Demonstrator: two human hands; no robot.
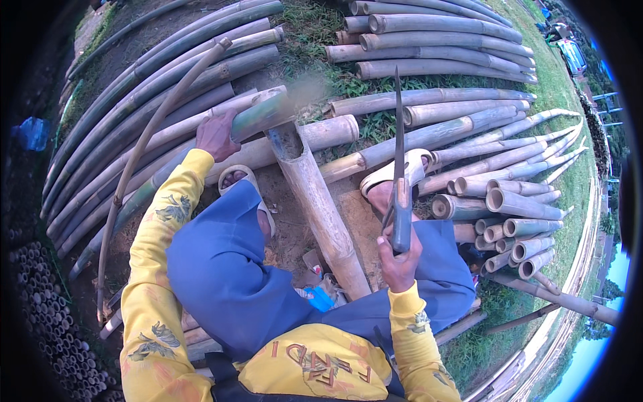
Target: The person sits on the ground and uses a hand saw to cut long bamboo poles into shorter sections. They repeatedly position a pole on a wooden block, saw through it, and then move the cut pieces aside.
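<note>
My left hand [218, 136] is wrapped round a green bamboo pole [258, 115], close to its right end, which is blurred. The pole runs down to the left past my arm. Beneath that end stands a thick bamboo post [315, 194], tilted, with a notched, hollow top. My right hand [402, 261] grips the dark handle of a hand saw [400, 144]. Its long, tapering blade points up and away from me, apart from the bamboo. The blade's teeth cannot be made out.
Long bamboo poles [181, 74] lie at the left. More stacked poles [442, 43] and shorter cut lengths [519, 228] are on the right. My sandalled feet flank the post. A bundle of tubes [53, 321] shows at lower left, and a blue wrapper [318, 296] lies between my legs.
</note>
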